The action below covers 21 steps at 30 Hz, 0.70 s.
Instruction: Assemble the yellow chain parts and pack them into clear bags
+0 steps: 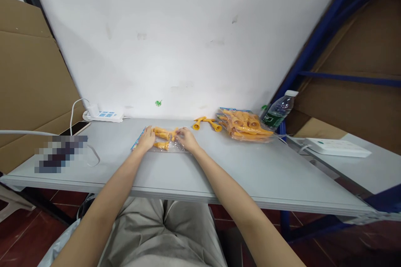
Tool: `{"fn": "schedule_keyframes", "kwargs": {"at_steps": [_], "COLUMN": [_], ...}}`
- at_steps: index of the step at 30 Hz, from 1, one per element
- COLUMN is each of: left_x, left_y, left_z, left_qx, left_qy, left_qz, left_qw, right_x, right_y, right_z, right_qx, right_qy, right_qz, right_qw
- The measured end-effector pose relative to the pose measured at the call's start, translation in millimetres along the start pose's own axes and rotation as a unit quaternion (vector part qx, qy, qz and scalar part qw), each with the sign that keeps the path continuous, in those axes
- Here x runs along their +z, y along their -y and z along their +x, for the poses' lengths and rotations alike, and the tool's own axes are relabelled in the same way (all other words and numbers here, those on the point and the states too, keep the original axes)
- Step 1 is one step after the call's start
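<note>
A clear plastic bag [177, 148] with a blue printed end lies flat on the table, with several orange horn-shaped plastic pieces [161, 134] in it. My left hand [147, 138] is closed on the bag's blue-printed left end. At the bag's right end, the fingers of my right hand [187, 138] pinch together at an orange horn-shaped piece [174, 133]. Whether that piece is fully inside the plastic is hard to see. A few loose orange horn-shaped pieces [215, 125] lie just beyond my right hand, near the wall.
Filled bags of orange pieces [247, 127] are stacked at the right, with a water bottle [280, 110] leaning behind them. A power strip [108, 116], phone [75, 128] and white cable [94, 159] are at the left. Another power strip [338, 147] rests on the right-hand surface.
</note>
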State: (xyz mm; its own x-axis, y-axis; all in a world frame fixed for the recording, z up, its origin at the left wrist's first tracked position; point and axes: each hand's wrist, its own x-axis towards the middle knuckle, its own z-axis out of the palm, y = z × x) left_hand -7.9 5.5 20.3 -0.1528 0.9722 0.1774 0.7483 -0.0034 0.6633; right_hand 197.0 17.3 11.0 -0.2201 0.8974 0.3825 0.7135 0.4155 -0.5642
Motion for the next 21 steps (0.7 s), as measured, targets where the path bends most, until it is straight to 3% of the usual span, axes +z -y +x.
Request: {"fn": "schedule_keyframes", "kwargs": {"at_steps": [4, 7, 9, 14, 16, 21], "left_x": [2.6, 2.9, 2.7, 3.8, 4.5, 4.3], "left_y": [4, 6, 8, 13, 14, 14], "left_z": [4, 6, 7, 7, 6, 3], "left_qx": [0.005, 0.019, 0.057, 0.169, 0.189, 0.185], "left_qy": [-0.01, -0.022, -0.027, -0.008, 0.002, 0.009], "left_qz": [-0.012, -0.014, -0.005, 0.039, 0.066, 0.112], "left_qw": [1.0, 0.999, 0.998, 0.985, 0.98, 0.976], "right_x": [4, 2, -2, -19, -23, -23], "right_y": [-8, -8, -8, -25, -36, -51], "right_z": [1, 2, 4, 8, 7, 8], "right_qx": [-0.046, -0.039, -0.009, 0.061, 0.093, 0.17], "right_qy": [0.044, 0.058, 0.029, -0.113, -0.127, -0.017], "right_qz": [0.061, 0.052, 0.013, -0.086, -0.116, -0.174], "right_qw": [0.996, 0.996, 0.999, 0.988, 0.981, 0.97]}}
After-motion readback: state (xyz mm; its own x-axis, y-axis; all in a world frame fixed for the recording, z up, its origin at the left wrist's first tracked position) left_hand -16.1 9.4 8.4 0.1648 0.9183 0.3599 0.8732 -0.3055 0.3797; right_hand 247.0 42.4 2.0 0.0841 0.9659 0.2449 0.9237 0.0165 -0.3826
